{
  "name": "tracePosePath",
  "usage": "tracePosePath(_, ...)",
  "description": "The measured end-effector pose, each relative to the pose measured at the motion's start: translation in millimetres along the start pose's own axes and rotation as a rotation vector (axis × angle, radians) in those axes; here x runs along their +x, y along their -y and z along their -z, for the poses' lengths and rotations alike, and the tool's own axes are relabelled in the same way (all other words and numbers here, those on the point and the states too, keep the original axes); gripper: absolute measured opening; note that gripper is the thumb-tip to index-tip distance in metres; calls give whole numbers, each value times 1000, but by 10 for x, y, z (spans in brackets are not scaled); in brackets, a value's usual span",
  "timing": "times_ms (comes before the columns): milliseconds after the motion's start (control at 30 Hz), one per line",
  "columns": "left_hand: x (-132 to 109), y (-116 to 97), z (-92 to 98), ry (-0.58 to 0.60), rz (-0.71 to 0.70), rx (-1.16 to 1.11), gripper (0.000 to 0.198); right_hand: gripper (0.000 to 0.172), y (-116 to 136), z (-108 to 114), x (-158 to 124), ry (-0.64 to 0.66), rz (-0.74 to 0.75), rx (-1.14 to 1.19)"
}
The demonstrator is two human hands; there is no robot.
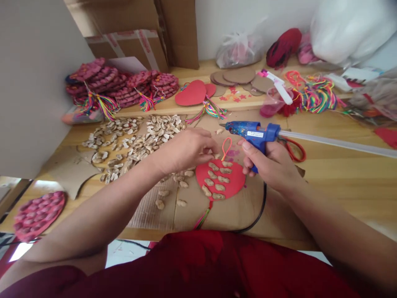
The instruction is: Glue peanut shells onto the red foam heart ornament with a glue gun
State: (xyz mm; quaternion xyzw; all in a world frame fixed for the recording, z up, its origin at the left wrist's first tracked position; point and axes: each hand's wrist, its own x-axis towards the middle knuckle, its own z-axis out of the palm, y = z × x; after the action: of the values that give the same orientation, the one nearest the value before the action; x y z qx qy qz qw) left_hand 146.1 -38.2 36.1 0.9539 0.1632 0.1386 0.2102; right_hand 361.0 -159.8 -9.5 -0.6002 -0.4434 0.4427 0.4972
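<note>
My right hand is wrapped round the handle of a blue hot glue gun. The gun's nozzle points left, and a long clear glue stick runs out of its back. My left hand is closed in a pinch at the upper left edge of a red heart, with a peanut shell at its fingertips. Several peanut shells lie in two columns on the heart. An orange loop stands out from its top, and a tassel hangs from its lower end.
Loose peanut shells spread left of the heart on cardboard. Behind are stacked pink shell-covered hearts, red hearts, a plastic cup and colourful tassels. Orange-handled scissors lie near my right hand; a black cord trails below.
</note>
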Motion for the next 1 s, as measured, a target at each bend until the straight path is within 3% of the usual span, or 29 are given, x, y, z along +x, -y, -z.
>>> tracePosePath(233,207,66,-72,179,-38,65,10,40,-105,-21,64,-59,-15,23)
tracePosePath(433,285,44,-111,225,-10,21,10,50,-105,-46,64,-34,18,-13)
tracePosePath(767,345,27,-148,283,-23,42,19,38,-89,-66,62,-47,23,-25)
tracePosePath(1000,347,27,-163,327,-18,109,21,39,-95,-64,60,-52,26,-26)
